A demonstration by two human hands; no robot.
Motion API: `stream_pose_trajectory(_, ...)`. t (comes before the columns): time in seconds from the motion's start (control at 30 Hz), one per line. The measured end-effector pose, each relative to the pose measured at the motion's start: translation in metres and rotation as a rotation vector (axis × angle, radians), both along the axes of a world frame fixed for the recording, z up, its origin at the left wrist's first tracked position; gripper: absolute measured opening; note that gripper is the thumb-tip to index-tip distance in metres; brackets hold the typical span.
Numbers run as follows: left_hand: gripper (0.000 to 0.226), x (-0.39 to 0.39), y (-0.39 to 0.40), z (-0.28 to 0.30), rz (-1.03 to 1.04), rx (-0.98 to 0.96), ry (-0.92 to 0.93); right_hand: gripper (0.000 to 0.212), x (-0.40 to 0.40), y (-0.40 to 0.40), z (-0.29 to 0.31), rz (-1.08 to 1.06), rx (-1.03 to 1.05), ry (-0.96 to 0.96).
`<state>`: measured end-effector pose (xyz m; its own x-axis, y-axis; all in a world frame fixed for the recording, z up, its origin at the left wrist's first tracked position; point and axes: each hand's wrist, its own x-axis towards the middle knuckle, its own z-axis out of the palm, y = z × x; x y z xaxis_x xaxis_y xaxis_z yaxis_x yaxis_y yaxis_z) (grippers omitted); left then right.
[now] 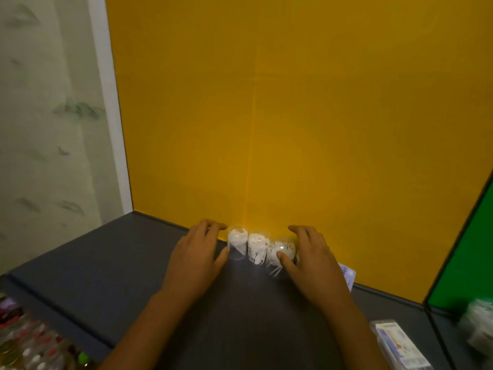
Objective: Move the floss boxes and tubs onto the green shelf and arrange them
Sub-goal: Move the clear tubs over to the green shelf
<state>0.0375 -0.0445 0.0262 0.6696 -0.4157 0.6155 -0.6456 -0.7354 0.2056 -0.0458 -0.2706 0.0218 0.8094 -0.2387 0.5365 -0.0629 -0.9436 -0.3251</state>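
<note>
Nearest, at the lower right: one flat floss box (400, 345) in clear packaging with white, blue and red print, lying on the dark shelf surface (106, 276). To its right, past a dark divider, a blurred pale bundle (478, 327) in front of a green panel (464, 257); its contents cannot be told.

Lower left corner: an assortment of small red, white and green packaged items (29, 343), out of focus.

Middle ground: two bare forearms reaching forward over the dark surface.

Left hand (196, 256): fingers loosely spread and gently curved, thumb tip beside the base of the left tub (237, 243); whether it grips cannot be told.

Right hand (310, 260): fingers arched over the right tub (280, 253), thumb pressed on its front face.

Between the hands: three clear tubs holding white floss picks, upright in a row, each touching the next; the middle tub (257, 247) is untouched by either hand.

Behind the right hand: the edge of a second, pale blue box (348, 276), mostly hidden.

Farthest: a yellow back wall (293, 102), the tubs standing close to it; to the left, a white frame (109, 102) and patterned pale wall (40, 129).
</note>
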Motion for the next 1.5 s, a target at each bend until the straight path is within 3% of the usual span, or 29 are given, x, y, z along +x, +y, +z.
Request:
stream_pose_trajectory(0.3,0.039,0.09,-0.031,-0.036,-0.203,-0.125,0.052,0.048,0.036,0.004,-0.019,-0.089,0.072,-0.052)
stream_pose_trajectory(0.53,0.05,0.122,-0.039,-0.069,-0.324,-0.32,0.192,0.041,0.046,0.013,-0.027,-0.083,0.082,-0.12)
stream_pose_trajectory(0.77,0.066,0.134,-0.05,-0.086,-0.384,-0.377,0.434,0.043,0.04,0.009,-0.035,-0.115,0.101,-0.124)
stream_pose_trajectory(0.9,0.058,0.137,-0.05,-0.082,-0.398,-0.485,0.462,0.041,0.039,0.013,-0.038,-0.144,0.11,-0.151)
stream_pose_trajectory(1.07,0.077,0.128,-0.043,-0.064,-0.4,-0.723,0.442,0.044,0.04,0.013,-0.041,-0.192,0.089,-0.149)
stream_pose_trajectory(1.17,0.084,0.122,-0.038,-0.055,-0.408,-0.763,0.438,0.047,0.039,0.014,-0.044,-0.228,0.007,-0.087)
stream_pose_trajectory(1.27,0.076,0.116,-0.033,-0.05,-0.429,-0.779,0.455,0.054,0.039,0.015,-0.045,-0.253,-0.064,-0.019)
stream_pose_trajectory(1.5,0.064,0.104,-0.03,-0.037,-0.601,-0.932,0.741,0.043,0.041,0.016,-0.043,-0.274,-0.109,0.011)
